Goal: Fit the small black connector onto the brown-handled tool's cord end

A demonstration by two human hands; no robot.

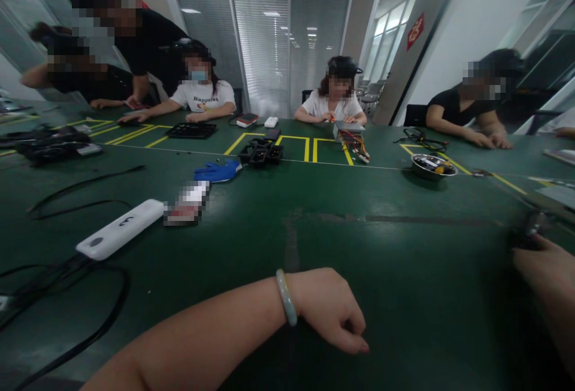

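My left hand (332, 310) rests over the green table near the front middle, a pale jade bangle (286, 297) round its wrist. Its fingers are curled in loosely, and nothing shows in them. At the right edge my right hand (545, 268) is partly cut off and in shadow. Its fingers close on a dark object with a shiny metallic part (535, 222), too blurred to name.
To the left lie a white power strip (121, 229), black cables (81, 313) and a blue glove (218, 171). Black parts (261, 152) and a metal bowl (433, 166) of small items stand farther back. Several people sit across the table (381, 271); one handles a metal box with wires (349, 130).
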